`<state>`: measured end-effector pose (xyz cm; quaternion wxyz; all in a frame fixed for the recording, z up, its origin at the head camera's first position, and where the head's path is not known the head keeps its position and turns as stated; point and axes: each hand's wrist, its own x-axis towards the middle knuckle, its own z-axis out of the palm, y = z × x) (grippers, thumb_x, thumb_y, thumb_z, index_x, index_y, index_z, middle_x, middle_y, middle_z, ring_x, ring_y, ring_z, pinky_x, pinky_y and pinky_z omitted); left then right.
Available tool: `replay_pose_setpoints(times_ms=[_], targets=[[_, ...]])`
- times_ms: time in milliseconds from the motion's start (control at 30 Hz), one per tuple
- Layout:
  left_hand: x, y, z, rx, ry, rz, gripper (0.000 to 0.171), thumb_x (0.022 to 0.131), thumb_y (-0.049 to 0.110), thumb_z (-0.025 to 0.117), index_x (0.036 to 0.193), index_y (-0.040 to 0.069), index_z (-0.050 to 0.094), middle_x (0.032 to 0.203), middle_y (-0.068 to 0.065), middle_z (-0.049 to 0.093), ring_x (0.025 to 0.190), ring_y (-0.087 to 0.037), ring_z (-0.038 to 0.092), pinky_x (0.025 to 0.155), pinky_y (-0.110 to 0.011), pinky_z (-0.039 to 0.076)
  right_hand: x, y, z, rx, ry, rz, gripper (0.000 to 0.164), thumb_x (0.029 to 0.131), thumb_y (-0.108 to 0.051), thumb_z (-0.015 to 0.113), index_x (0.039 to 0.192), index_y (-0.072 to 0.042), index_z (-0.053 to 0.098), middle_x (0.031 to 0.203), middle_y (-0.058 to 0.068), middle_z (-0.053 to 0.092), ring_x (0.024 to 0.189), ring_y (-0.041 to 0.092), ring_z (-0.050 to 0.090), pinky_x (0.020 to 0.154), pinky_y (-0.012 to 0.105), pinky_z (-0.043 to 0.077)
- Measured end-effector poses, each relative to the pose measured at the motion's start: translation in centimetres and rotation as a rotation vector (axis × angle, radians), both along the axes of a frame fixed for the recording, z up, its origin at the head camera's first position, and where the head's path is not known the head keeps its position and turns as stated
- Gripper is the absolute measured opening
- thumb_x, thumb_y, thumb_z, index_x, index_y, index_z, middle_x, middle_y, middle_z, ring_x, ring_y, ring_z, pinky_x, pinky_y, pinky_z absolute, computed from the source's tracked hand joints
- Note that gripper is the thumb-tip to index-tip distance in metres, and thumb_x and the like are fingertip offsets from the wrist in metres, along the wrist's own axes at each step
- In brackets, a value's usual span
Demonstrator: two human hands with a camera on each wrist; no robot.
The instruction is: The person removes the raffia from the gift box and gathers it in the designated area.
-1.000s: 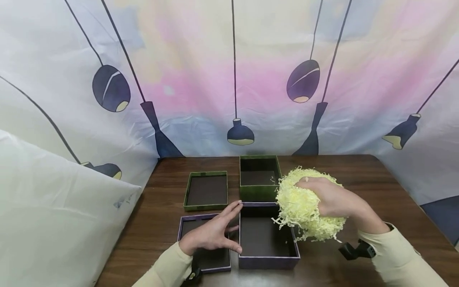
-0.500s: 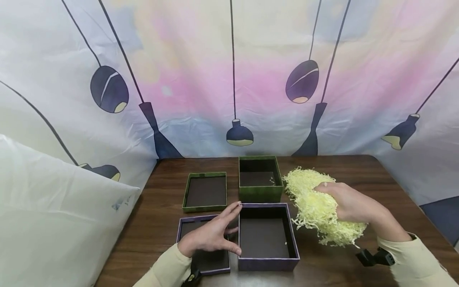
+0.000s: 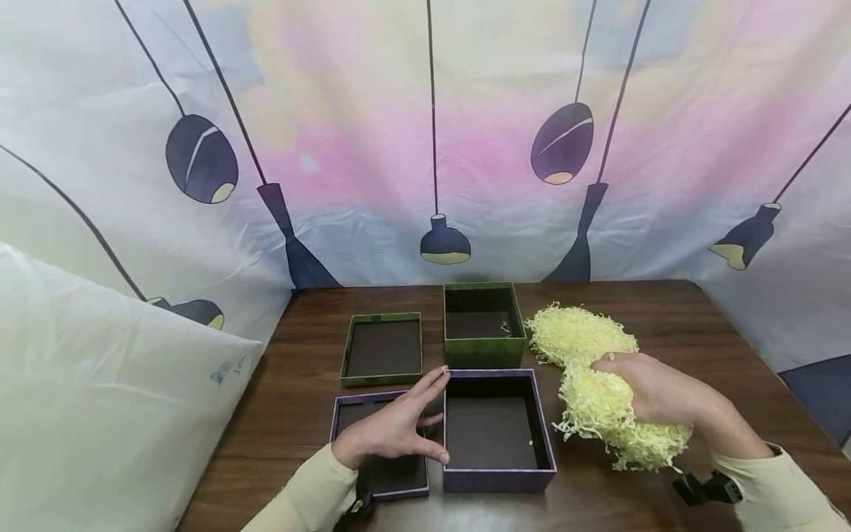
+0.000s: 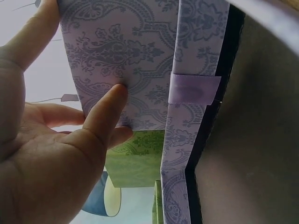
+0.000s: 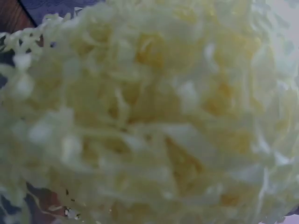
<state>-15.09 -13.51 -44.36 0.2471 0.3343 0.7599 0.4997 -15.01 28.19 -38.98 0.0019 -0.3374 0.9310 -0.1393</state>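
Observation:
My left hand (image 3: pixel 397 430) touches the left wall of the open purple box (image 3: pixel 499 482) with its fingers spread. The left wrist view shows the thumb and fingertips (image 4: pixel 117 93) against the box's patterned side (image 4: pixel 117 42). To the right of that box, my right hand (image 3: pixel 671 395) grips a fluffy mass of pale yellow shredded paper (image 3: pixel 598 403). Part of the mass spreads towards the back of the table; the right fingers are mostly buried. Blurred paper shreds (image 5: pixel 154 116) fill the right wrist view. One tiny scrap lies inside the purple box.
Behind the purple box stands an open green box (image 3: pixel 484 353) with a few shreds in it. A green lid (image 3: pixel 384 381) and a purple lid (image 3: pixel 392 480), insides up, lie on the left of the wooden table (image 3: pixel 292 414). A printed cloth (image 3: pixel 366 148) hangs behind.
My right hand has moved right and towards me with the shredded paper, uncovering the purple box's right side and the green box's front corner. The left hand has stayed at the box.

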Motion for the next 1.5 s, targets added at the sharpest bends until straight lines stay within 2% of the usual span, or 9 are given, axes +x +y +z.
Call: replay_pose_setpoints(times_ms=[133,300,667,967,1133,1333,1500], targets=[[-0.1,0.0,0.2,-0.004,0.007,0.008,0.115,0.076,0.012,0.083,0.157,0.006,0.002,0.164,-0.006,-0.011,0.149,-0.033,0.015,0.104,-0.024,0.045,0.1,0.3,-0.3,-0.006,0.022,-0.009,0.079,0.050,0.025,0.045,0.123,-0.001,0.062,0.120,0.014,0.065,0.112,0.036,0.061,0.095,0.052,0.050],[-0.1,0.0,0.0,-0.007,0.003,0.013,0.115,0.076,0.013,0.083,0.157,0.008,0.002,0.164,-0.008,-0.011,0.149,-0.032,0.015,0.105,-0.025,0.045,0.4,0.7,-0.8,-0.008,-0.013,-0.033,0.079,0.052,0.024,0.045,0.125,-0.001,0.060,0.123,0.015,0.064,0.115,0.037,0.059,0.097,0.053,0.049],[0.4,-0.2,-0.2,0.000,0.015,-0.001,0.116,0.076,0.018,0.083,0.156,0.005,0.001,0.163,-0.011,-0.012,0.149,-0.034,0.012,0.104,-0.028,0.046,0.8,1.1,-1.7,-0.003,0.014,-0.021,0.078,0.052,0.023,0.045,0.124,-0.001,0.061,0.122,0.015,0.064,0.115,0.038,0.059,0.095,0.054,0.049],[0.2,0.0,0.0,0.005,0.017,0.001,0.116,0.075,0.017,0.083,0.157,0.006,0.001,0.163,-0.003,-0.011,0.149,-0.033,0.010,0.103,-0.021,0.045,1.2,1.6,-2.2,-0.016,0.006,-0.042,0.077,0.052,0.023,0.045,0.124,0.002,0.061,0.123,0.018,0.064,0.116,0.044,0.057,0.096,0.058,0.046],[0.1,0.1,-0.2,0.016,0.023,0.001,0.116,0.075,0.014,0.083,0.156,0.004,0.002,0.163,-0.010,-0.011,0.149,-0.034,0.010,0.103,-0.023,0.045,1.5,1.9,-2.5,-0.035,-0.017,-0.054,0.078,0.051,0.024,0.044,0.125,0.002,0.061,0.124,0.021,0.063,0.116,0.046,0.056,0.096,0.060,0.045],[0.1,0.1,-0.4,0.012,0.009,0.011,0.115,0.075,0.012,0.083,0.156,0.005,0.002,0.163,-0.008,-0.011,0.149,-0.033,0.011,0.103,-0.023,0.045,1.7,2.0,-3.2,-0.033,0.000,-0.051,0.078,0.050,0.024,0.044,0.123,0.002,0.061,0.123,0.022,0.063,0.115,0.047,0.057,0.096,0.060,0.044],[0.1,0.1,-0.3,0.009,0.000,0.012,0.115,0.076,0.013,0.083,0.157,0.007,0.002,0.164,-0.005,-0.011,0.149,-0.032,0.012,0.105,-0.029,0.045,1.8,1.9,-3.5,-0.023,0.005,-0.067,0.078,0.050,0.023,0.046,0.123,0.001,0.062,0.123,0.019,0.064,0.115,0.045,0.057,0.097,0.060,0.045]])
